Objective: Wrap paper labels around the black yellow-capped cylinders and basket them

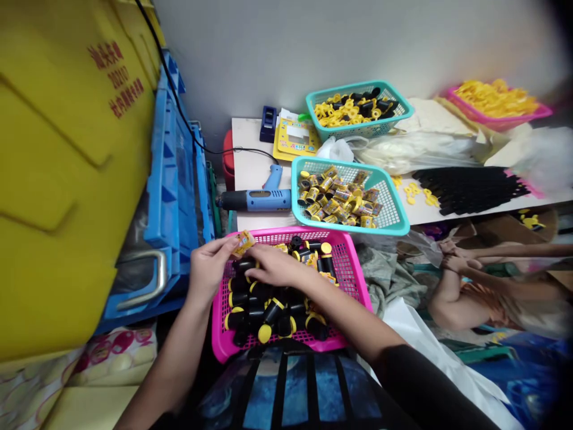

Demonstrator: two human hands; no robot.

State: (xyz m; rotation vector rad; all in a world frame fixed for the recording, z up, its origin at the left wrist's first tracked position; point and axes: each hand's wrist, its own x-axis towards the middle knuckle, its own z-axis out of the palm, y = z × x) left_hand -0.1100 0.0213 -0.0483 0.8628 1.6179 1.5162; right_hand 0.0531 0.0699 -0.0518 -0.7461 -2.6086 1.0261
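Note:
A pink mesh basket [353, 278] rests on my lap, filled with several black tubes with yellow caps [268, 319]. My left hand [209, 269] is at the basket's far left corner, fingers pinched on a small yellow label piece [245, 241]. My right hand [275, 267] lies palm down inside the basket, fingers curled over the black tubes at its far left; what it grips is hidden.
A teal basket [394, 206] of labelled yellow tubes sits on the white table edge. Beside it lies a blue heat gun [259, 199]. Farther back are a teal basket [358, 128] of yellow rings and black caps, plastic bags and black sticks [470, 188]. Yellow and blue crates [174, 179] stand left. Another person's legs [461, 280] are at right.

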